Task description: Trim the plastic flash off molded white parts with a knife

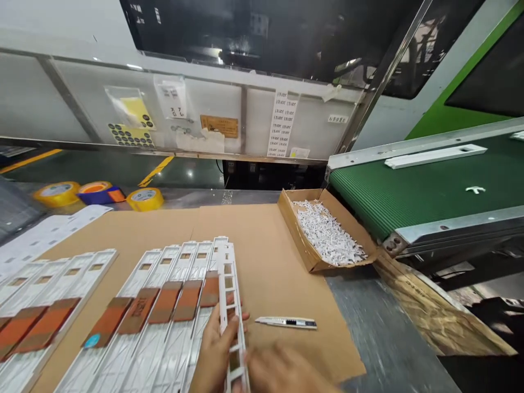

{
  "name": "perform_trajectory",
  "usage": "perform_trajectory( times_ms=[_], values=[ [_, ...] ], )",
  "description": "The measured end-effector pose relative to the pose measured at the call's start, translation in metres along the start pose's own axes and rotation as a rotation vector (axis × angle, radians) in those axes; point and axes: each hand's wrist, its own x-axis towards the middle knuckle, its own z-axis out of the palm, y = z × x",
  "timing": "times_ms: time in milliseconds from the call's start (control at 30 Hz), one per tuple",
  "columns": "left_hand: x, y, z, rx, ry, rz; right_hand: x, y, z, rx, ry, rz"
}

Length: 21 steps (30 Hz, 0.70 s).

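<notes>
My left hand (pixel 216 346) is closed around a long white plastic frame (pixel 229 278) with a row of rectangular openings, like a narrow ladder. The frame stands on edge at the right end of a row of flat white plastic panels (pixel 137 267). Reddish-brown slabs (pixel 164 303) lie across those panels, one bearing a blue round sticker. Close to the frame's lower right side is my right hand (pixel 290 371), smeared by motion, so its fingers cannot be made out. A utility knife (pixel 286 322) lies on the cardboard just beyond it.
Cardboard sheeting (pixel 266 245) covers the worktable. Small white plastic bits fill a cardboard box (pixel 297 234) beside a green conveyor belt (pixel 380 191), which carries a white strip (pixel 436 155). Rolls of yellow tape (pixel 145 200) stand at the back left; more panels (pixel 88 270) lie at left.
</notes>
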Motion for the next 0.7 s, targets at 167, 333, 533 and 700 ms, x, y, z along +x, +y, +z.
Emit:
perform_trajectory(
  times_ms=[167, 333, 533, 700],
  values=[
    [-0.018, -0.055, -0.012, -0.038, -0.004, 0.028, -0.029, 0.028, 0.058, -0.028, -0.016, 0.602],
    [-0.029, -0.107, -0.012, 0.016, 0.068, 0.194, -0.05, 0.023, 0.086, -0.016, -0.05, 0.718],
    [-0.033, -0.137, -0.02, 0.781, 0.172, 0.674, -0.068, 0.027, 0.073, -0.027, -0.033, 0.861],
    [-0.038, -0.135, -0.009, 1.356, 0.378, 0.806, -0.069, 0.02, 0.064, 0.085, -0.141, 0.852]
  ],
)
